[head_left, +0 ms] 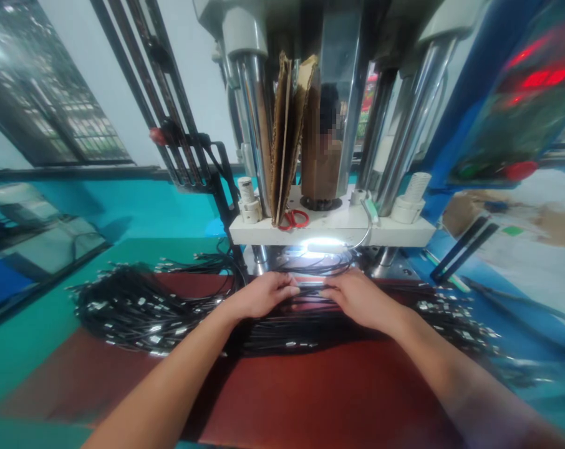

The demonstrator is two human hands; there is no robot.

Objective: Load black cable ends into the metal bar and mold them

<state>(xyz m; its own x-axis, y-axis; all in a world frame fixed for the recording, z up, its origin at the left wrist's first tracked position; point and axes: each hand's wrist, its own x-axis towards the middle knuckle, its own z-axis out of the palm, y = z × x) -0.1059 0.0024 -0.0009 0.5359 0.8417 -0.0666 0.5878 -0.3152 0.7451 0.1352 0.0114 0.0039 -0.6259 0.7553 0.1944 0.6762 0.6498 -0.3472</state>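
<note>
My left hand [262,294] and my right hand [352,297] face each other in front of the press, their thumbs and fingers pinched together. Thin black cables [313,290] run between the fingertips, and both hands appear closed on a cable there; blur hides how many strands each one grips. Below my wrists lies a thick bundle of black cables [273,337] with small shiny metal connectors. Its looped left part [118,305] spreads to one side, and loose connector ends [455,318] fan out at the right.
Just beyond my hands stands the press, its white plate [332,234] bearing a bright lamp [322,245]. Red-handled scissors [294,219] and cardboard pieces [289,137] sit on the plate. A reddish-brown mat [329,399] covers the near table. A blurred control panel [521,125] rises at right.
</note>
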